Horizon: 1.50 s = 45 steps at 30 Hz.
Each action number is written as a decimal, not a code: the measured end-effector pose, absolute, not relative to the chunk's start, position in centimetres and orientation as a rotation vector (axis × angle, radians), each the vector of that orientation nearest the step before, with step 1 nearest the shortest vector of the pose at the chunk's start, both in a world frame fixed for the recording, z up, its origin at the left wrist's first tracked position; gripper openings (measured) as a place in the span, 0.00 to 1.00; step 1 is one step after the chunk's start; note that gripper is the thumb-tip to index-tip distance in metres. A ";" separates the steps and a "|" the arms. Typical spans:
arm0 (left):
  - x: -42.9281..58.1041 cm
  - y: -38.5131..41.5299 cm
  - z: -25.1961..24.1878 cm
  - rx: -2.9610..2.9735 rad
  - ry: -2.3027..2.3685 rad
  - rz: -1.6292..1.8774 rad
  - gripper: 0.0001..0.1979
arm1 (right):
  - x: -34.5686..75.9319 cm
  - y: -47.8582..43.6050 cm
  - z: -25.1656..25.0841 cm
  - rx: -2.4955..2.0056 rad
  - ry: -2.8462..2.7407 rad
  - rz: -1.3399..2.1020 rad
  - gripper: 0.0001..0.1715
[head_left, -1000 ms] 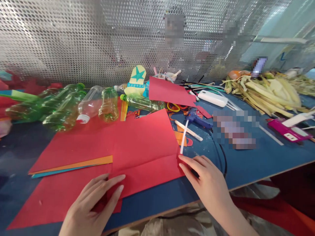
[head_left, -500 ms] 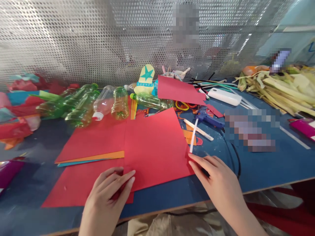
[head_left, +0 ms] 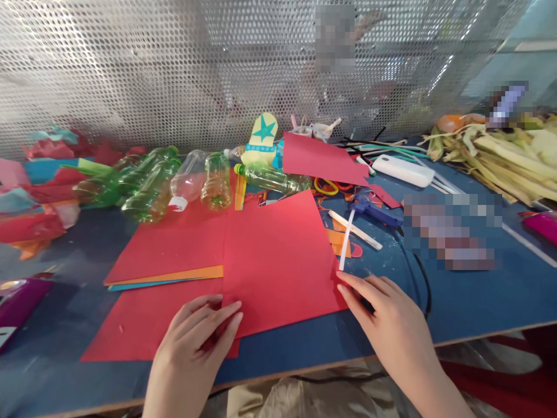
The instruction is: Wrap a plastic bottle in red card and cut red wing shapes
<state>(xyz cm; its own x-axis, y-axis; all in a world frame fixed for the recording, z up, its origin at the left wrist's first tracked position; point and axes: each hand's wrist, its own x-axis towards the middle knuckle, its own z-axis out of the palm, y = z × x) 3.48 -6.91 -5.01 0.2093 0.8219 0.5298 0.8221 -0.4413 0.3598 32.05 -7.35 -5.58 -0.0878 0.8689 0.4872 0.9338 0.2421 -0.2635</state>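
A red paper sheet point(head_left: 278, 255) lies on the blue table point(head_left: 478, 290) in front of me, on top of other red, orange and teal sheets point(head_left: 165, 276). My left hand point(head_left: 191, 345) rests flat on the sheet's near left corner, fingers stretched out. My right hand point(head_left: 387, 322) lies on the sheet's near right corner, fingers extended and touching its edge. Neither hand grips anything.
Several empty green and clear plastic bottles point(head_left: 152, 183) lie at the back left. A blue glue gun point(head_left: 369, 209) with its black cord, white glue sticks point(head_left: 348, 232), another red sheet point(head_left: 322, 159), a white case point(head_left: 402, 170) and a pile of corn husks point(head_left: 505, 159) lie right.
The view has shifted left, so everything sits further right in the picture. Both hands stay on the red sheet's near corners; the left fingers have drawn slightly together.
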 end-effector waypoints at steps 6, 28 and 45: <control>3.4 -7.3 -6.1 -2.393 -1.701 -1.107 0.11 | 31.9 -7.3 -5.5 -1.671 -1.957 -0.158 0.22; 4.2 -7.4 -4.6 -2.412 -1.695 -1.043 0.11 | 32.0 -7.4 -5.6 -1.645 -1.986 -0.212 0.23; 4.3 -8.0 -4.9 -2.313 -1.683 -0.945 0.10 | 31.9 -7.3 -5.4 -1.608 -1.993 -0.230 0.22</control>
